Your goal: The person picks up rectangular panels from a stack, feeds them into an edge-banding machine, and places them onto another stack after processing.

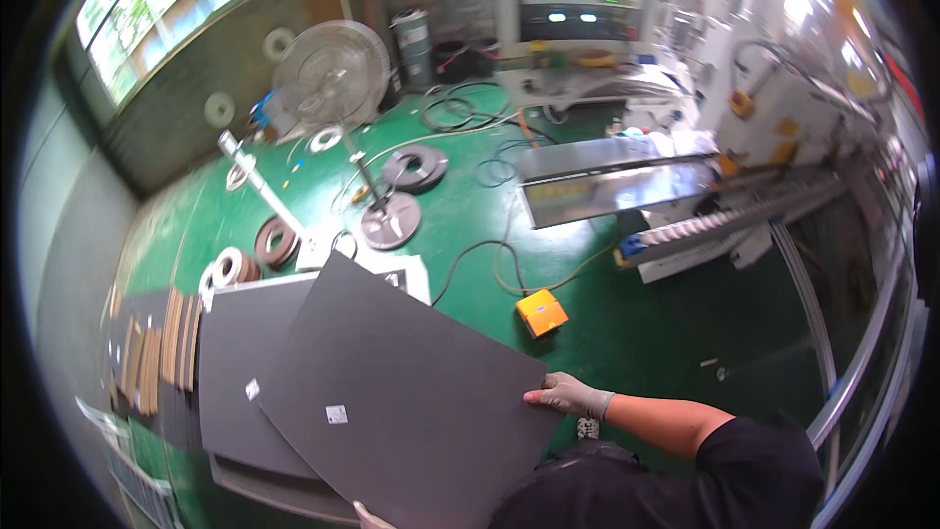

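A large dark grey panel (pixel 421 382) with a small white label is held in front of me, tilted across a stack. My right hand (pixel 573 395), in a pale glove with bare fingertips, grips the panel's right edge. At the lower edge of the picture my left hand (pixel 372 517) shows only in part, against the panel's near edge; its remaining fingers are hidden. Beneath and to the left lies another dark grey panel (pixel 230 333), also labelled, on top of the stack.
Brown-edged strips (pixel 176 343) lie at the left. Behind the stack stand a pedestal fan (pixel 333 73) and rolls of edge banding (pixel 416 168). An orange foot pedal (pixel 541 313) with a cable sits on the green floor. A machine with a metal table (pixel 622 191) stands at the right.
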Motion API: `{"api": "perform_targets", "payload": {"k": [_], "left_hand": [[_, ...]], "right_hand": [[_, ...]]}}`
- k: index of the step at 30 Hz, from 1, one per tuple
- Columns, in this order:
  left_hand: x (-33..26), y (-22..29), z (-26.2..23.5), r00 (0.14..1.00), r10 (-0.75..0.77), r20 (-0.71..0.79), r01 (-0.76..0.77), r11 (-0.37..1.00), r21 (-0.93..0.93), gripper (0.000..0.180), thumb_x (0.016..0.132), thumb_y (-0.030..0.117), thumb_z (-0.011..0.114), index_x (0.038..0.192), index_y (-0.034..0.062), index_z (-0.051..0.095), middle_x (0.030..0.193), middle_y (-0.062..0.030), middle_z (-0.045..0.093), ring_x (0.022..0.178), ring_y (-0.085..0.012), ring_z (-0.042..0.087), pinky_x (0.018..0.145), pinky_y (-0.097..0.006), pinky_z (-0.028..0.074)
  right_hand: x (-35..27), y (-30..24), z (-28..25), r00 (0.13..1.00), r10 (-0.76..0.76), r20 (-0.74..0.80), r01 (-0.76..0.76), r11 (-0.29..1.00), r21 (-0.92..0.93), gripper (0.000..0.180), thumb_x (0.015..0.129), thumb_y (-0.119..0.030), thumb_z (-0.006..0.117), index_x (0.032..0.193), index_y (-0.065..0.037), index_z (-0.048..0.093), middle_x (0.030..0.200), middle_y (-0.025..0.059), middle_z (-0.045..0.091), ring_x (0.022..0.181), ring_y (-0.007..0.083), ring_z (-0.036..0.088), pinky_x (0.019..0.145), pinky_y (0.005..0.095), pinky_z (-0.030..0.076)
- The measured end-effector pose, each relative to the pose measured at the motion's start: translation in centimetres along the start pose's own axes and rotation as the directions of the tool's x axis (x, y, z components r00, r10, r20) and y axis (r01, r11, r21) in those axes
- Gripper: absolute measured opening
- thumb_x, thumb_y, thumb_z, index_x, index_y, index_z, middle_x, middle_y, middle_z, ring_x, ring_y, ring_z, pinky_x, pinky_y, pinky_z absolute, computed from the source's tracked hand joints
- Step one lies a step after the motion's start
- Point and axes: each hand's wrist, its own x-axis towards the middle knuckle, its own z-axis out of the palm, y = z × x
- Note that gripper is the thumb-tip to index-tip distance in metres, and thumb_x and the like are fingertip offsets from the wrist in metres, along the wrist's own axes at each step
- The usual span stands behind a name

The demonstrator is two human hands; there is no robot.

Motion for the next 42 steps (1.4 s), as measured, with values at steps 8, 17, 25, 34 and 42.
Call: {"api": "perform_targets", "payload": {"k": [8,17,25,34,42], "left_hand": [[-8.2,2.0,11.4,0.884,0.329,0.331,-0.445,0.81,0.382,0.054,0.101,0.038,0.039,0.129,-0.005,0.055,0.125,-0.0161,0.064,0.112,-0.0293,0.061,0.097,-0.04,0.05],[-12.9,-1.0,25.2,0.825,0.25,0.506,-0.431,0.859,0.278,0.05,0.101,0.042,0.051,0.096,-0.0064,0.064,0.092,-0.008,0.065,0.08,-0.0173,0.061,0.074,-0.032,0.052],[-13.9,-2.5,31.0,0.818,0.031,0.574,-0.299,0.876,0.379,0.039,0.1,0.034,0.056,0.089,-0.0033,0.06,0.082,-0.0055,0.058,0.072,-0.0172,0.054,0.069,-0.033,0.05],[-15.8,-5.3,32.3,0.509,-0.406,0.759,0.096,0.903,0.419,0.053,0.105,0.042,0.04,0.129,-0.0045,0.05,0.124,-0.0147,0.06,0.109,-0.0288,0.061,0.095,-0.041,0.052],[-17.4,-7.2,36.2,0.231,-0.595,0.77,0.321,0.794,0.517,0.057,0.105,0.047,0.035,0.137,0.0008,0.045,0.136,-0.0169,0.053,0.124,-0.035,0.052,0.107,-0.051,0.042]], "right_hand": [[-10.0,9.0,-7.3,0.935,-0.177,-0.307,0.196,0.98,0.032,0.053,0.089,-0.043,0.069,0.114,0.004,0.066,0.107,0.0154,0.071,0.1,0.0214,0.066,0.088,0.0347,0.049],[-19.8,16.5,-12.7,0.757,0.184,-0.627,0.115,0.907,0.405,0.052,0.084,-0.039,0.074,0.093,0.012,0.067,0.083,0.0087,0.065,0.076,0.0131,0.058,0.065,0.0329,0.048],[-22.3,22.9,-11.4,0.65,0.281,-0.707,0.241,0.806,0.541,0.042,0.085,-0.036,0.073,0.092,0.005,0.068,0.089,0.0077,0.067,0.078,0.0141,0.059,0.072,0.0337,0.05],[-24.0,20.9,-9.9,0.52,0.333,-0.787,0.848,-0.093,0.521,0.061,0.091,-0.06,0.054,0.121,-0.007,0.058,0.124,0.0109,0.061,0.116,0.0294,0.055,0.103,0.048,0.041],[-15.3,17.7,7.3,0.907,0.196,-0.373,0.337,0.195,0.921,0.04,0.097,-0.032,0.06,0.123,-0.003,0.06,0.124,0.0038,0.061,0.112,0.0194,0.056,0.105,0.0361,0.04]]}}
